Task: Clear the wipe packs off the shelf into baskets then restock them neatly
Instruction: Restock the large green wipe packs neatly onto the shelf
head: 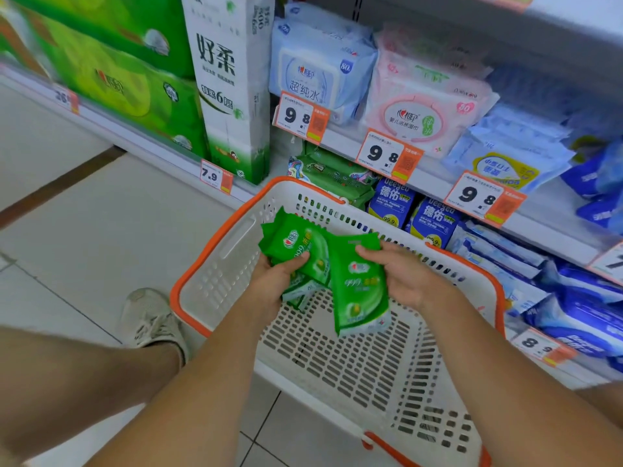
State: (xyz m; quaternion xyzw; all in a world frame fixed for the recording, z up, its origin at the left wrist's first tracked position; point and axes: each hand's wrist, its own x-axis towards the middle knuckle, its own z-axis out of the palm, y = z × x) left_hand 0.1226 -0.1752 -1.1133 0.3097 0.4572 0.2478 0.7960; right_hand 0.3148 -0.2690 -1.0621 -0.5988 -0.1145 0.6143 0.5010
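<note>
Both hands hang over the basket [202, 264], each gripping green wipe packs; the left hand [273, 281] curls its fingers [296, 259] round a small stack [293, 244], the right hand [404, 274] pinches one pack [360, 298] by its top edge, so its long axis hangs down from the fingers toward the basket floor — just beside the left-hand stack. More green packs [333, 178] lie on the lower shelf [276, 160] beyond the fingers, past the far rim; neither hand looks clearly nearer them.
</note>
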